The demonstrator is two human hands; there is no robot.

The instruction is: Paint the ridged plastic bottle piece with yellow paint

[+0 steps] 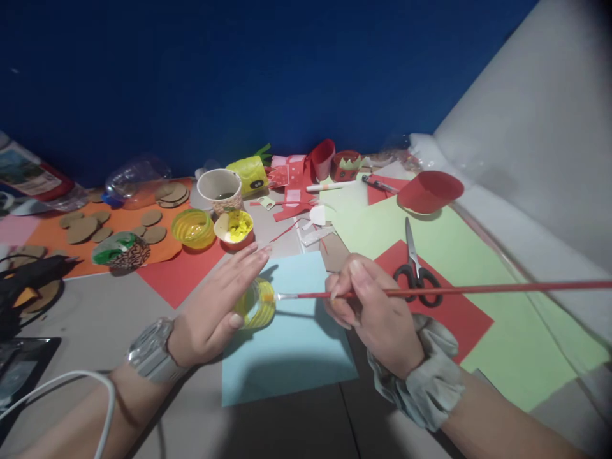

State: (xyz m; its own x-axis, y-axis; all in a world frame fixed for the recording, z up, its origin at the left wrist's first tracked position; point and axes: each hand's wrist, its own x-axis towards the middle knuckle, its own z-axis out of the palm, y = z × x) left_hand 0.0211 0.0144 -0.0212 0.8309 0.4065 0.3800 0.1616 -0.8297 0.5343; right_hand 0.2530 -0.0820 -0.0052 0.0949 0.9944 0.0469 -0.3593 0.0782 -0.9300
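Note:
A yellow-painted clear plastic ring, which looks like a cut bottle section, sits on a light blue sheet of paper. My left hand is around its left side, fingers stretched over the top and thumb low down; part of the ring is hidden behind them. My right hand pinches a thin red paintbrush near its metal end. The pale bristles meet the ring's right side. Beyond my left hand stand a paper cup with yellow paint and a yellow ridged plastic cup.
Black-handled scissors lie on red paper right of my right hand. Farther back are a patterned paper cup, a yellow paper figure and a red tube. Cardboard discs and a green-stained cup are left. A white cable crosses my left forearm.

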